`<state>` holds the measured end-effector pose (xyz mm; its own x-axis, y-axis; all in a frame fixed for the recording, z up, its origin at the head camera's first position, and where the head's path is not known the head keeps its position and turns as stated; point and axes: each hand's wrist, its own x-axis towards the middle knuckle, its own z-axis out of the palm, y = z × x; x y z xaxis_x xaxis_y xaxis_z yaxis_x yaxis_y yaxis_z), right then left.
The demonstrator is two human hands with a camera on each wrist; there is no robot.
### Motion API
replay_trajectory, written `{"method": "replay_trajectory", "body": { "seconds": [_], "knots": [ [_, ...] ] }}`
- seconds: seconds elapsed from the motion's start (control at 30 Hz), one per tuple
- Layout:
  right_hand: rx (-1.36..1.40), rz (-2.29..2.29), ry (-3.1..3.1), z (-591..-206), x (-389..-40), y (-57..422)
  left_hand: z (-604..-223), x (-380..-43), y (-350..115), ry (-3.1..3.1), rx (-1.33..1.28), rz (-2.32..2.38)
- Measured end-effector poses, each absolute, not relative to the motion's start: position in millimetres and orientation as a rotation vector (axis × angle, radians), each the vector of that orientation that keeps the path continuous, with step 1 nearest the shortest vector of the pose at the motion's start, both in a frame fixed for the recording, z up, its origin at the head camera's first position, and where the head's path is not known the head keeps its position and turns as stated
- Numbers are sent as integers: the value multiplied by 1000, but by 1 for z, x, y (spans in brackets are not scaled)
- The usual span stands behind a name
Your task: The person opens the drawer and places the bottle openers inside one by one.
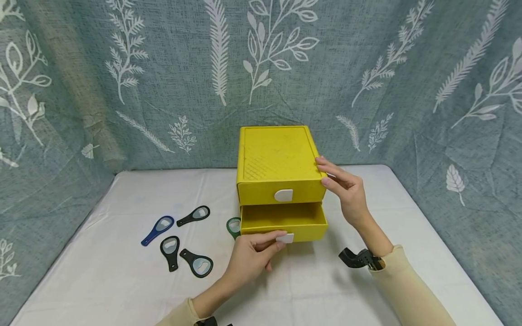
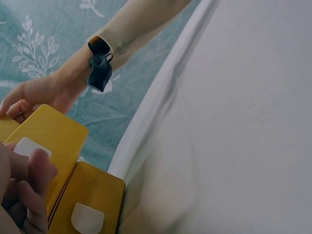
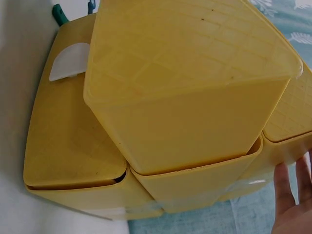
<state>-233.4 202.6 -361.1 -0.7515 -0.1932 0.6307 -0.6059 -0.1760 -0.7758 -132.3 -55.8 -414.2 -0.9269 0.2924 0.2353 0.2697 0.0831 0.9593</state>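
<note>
A yellow drawer cabinet (image 1: 277, 154) stands near the back of the table. Its middle drawer (image 1: 284, 219) is pulled out, and the bottom drawer (image 2: 92, 195) shows beneath it in the left wrist view. Between thumb and fingers, my left hand (image 1: 250, 253) pinches the white handle (image 1: 287, 237) of the pulled-out drawer. My right hand (image 1: 346, 188) rests at the cabinet's upper right front corner, fingers extended along the top edge. The top drawer's front (image 1: 263, 194) sits flush with the cabinet. In the right wrist view, fingertips (image 3: 282, 180) touch the cabinet's side.
To the left on the white-covered table (image 1: 122, 280) lie a blue bottle opener (image 1: 157, 231) and several black ones, one (image 1: 197, 263) near my left forearm. A green bottle opener (image 1: 233, 226) is partly hidden behind the drawer. A patterned curtain (image 1: 183, 81) hangs behind.
</note>
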Motion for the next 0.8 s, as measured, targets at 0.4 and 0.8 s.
{"method": "replay_trajectory", "body": {
  "seconds": [0.4, 0.8],
  "knots": [
    [921, 2005, -1795, -362, -232, 202, -416, -127, -56, 2296, 598, 2045],
    [923, 2005, -1785, -362, -233, 202, -397, -119, -54, 2301, 584, 2049]
  ]
}}
